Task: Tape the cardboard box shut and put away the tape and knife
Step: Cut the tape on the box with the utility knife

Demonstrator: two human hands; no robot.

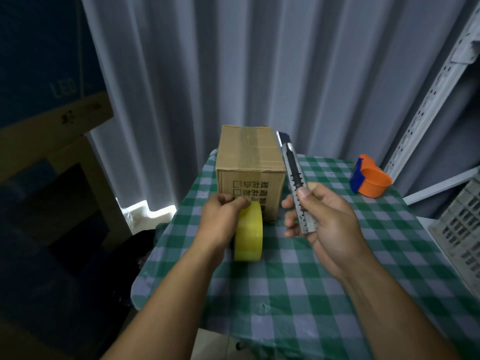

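A closed cardboard box [249, 157] stands at the far edge of the checked table, with a strip of clear tape running along its top seam and down its front. My left hand [220, 216] grips a yellow tape roll [249, 235] by its top edge; the roll stands on edge just in front of the box. My right hand [322, 216] holds a grey utility knife [294, 178] upright to the right of the box, thumb on its slider, with the blade end pointing up and away.
A green-and-white checked cloth [298, 294] covers the small table. An orange and blue tape dispenser [370, 179] sits at the far right corner. A grey plastic crate [459, 229] and metal shelving [426, 100] stand to the right. A curtain hangs behind; large boxes are left.
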